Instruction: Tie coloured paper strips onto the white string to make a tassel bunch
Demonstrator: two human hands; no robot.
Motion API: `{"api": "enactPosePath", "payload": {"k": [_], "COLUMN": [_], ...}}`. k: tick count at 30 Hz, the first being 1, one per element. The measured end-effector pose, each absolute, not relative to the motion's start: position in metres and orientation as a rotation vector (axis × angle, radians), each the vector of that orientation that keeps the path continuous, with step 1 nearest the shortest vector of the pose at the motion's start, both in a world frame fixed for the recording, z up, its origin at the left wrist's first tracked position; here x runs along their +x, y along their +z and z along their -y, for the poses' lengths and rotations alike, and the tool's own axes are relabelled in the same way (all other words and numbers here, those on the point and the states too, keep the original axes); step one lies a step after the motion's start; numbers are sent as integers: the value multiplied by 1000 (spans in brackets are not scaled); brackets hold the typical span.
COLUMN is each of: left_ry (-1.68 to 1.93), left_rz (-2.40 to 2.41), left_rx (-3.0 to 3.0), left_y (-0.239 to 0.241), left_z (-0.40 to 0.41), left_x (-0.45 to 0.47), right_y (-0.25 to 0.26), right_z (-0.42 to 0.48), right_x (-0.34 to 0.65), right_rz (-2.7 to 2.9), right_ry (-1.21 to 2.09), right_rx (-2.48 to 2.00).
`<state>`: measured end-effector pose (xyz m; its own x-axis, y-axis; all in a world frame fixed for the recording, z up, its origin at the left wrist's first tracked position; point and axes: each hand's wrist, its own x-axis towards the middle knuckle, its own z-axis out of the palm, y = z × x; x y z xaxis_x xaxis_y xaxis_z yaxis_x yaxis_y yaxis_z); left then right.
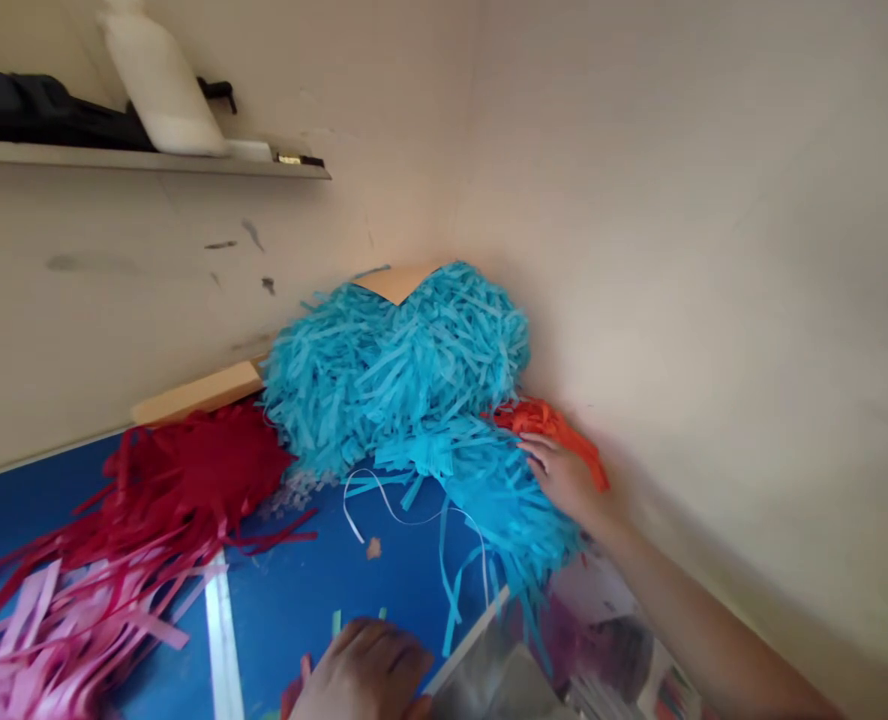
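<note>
My right hand (pixel 560 478) reaches out at the right with its fingers extended. It rests against a bunch of light blue paper fringe (pixel 504 485), its fingertips close to an orange paper bunch (pixel 545 420) by the wall. My left hand (pixel 369 670) is low in the view, partly cut off by the bottom edge, with its fingers curled in. Bits of red show beside it, but what it holds, if anything, is hidden. Behind both hands rises a large pile of light blue paper fringe (pixel 406 370), topped by a tan paper piece (pixel 399 282).
Dark red fringe (pixel 204 465) and pink fringe (pixel 76 640) cover the left of the blue table (pixel 286 590). A thin white ribbon (pixel 406 520) curls mid-table. Clear plastic packaging (pixel 504 680) lies front right. A shelf (pixel 189 165) overhead carries a white bottle (pixel 163 85). Walls meet behind.
</note>
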<state>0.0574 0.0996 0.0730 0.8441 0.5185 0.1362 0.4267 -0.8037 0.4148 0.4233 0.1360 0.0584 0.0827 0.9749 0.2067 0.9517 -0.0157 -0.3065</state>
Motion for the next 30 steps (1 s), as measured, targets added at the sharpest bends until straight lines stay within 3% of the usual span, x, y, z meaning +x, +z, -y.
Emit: {"api": "enactPosePath", "payload": {"k": [5, 10, 17, 30], "left_ry": [175, -85, -65, 111], "left_rz": [-795, -831, -862, -940], "left_rx": [2670, 2692, 2595, 2547], "left_y": [81, 104, 102, 93], "left_z": [-118, -130, -121, -114], "left_x": [123, 157, 135, 105], "right_y": [66, 70, 65, 72], "right_z": [-118, -120, -124, -127], "right_x": [385, 331, 331, 336], "right_rz": [2120, 2253, 2257, 2303], "right_ry": [-44, -140, -181, -127], "right_rx": [-1764, -1980, -2171, -2136]}}
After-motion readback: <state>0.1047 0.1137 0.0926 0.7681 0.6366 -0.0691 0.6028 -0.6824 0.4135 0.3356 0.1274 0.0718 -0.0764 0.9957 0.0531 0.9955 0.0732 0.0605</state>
